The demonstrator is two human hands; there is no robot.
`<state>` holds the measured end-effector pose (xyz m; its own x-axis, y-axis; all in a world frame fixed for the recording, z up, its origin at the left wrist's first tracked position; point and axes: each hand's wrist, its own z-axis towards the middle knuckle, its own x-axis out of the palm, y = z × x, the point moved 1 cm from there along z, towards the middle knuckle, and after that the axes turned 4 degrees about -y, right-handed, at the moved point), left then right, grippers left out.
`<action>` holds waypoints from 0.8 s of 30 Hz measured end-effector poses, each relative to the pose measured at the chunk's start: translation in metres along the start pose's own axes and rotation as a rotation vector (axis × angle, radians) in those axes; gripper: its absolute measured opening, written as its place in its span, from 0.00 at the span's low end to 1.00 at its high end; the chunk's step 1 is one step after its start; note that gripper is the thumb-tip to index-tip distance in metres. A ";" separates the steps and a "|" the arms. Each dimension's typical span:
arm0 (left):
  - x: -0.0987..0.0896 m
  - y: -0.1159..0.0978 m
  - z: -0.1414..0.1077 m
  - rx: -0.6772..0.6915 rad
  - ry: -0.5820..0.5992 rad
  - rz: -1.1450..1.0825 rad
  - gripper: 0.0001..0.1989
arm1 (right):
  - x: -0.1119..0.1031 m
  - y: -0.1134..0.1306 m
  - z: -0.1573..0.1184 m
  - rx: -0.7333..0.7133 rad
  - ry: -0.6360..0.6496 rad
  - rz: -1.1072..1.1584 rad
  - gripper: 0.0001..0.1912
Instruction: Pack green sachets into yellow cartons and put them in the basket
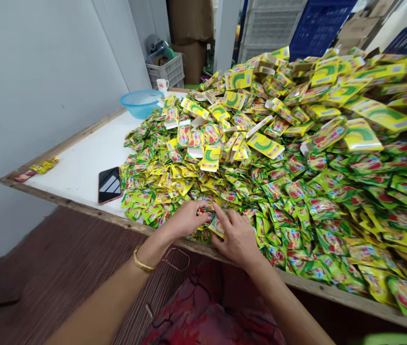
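Observation:
My right hand (237,235) is closed around a small yellow-green carton (217,227) near the table's front edge. Beside it, my left hand (185,219) has its fingers curled at the carton's upper end. What the left fingertips pinch, if anything, is too small to make out. Around both hands lies a thick spread of small green sachets (293,189) with red and white print, with yellow sachets (175,179) mixed in. Behind them, yellow-green cartons (265,145) are heaped up, several with open white flaps.
A phone (110,185) lies on the white tabletop (81,165) at left. A strip of packets (38,168) sits in the left corner. Farther back are a blue basket (141,104) and a white mug (162,86). A wooden rim (81,205) edges the table. Stacked crates (273,26) stand behind.

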<state>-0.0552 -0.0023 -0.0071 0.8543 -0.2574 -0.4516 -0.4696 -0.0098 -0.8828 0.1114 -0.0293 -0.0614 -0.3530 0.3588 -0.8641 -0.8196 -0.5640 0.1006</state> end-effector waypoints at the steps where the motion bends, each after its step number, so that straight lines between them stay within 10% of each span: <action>1: -0.002 -0.002 0.001 0.047 0.045 0.000 0.10 | 0.000 0.000 0.000 -0.010 0.004 0.002 0.36; 8: -0.004 -0.006 0.008 -0.181 0.064 -0.207 0.15 | 0.002 -0.001 0.001 -0.047 0.014 0.019 0.39; 24: 0.001 -0.020 0.002 0.111 -0.095 0.022 0.16 | 0.004 -0.006 0.000 0.129 -0.036 0.188 0.45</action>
<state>-0.0450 -0.0008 0.0101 0.8636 -0.1635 -0.4768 -0.4658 0.1028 -0.8789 0.1149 -0.0238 -0.0654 -0.5192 0.2835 -0.8063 -0.7877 -0.5247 0.3228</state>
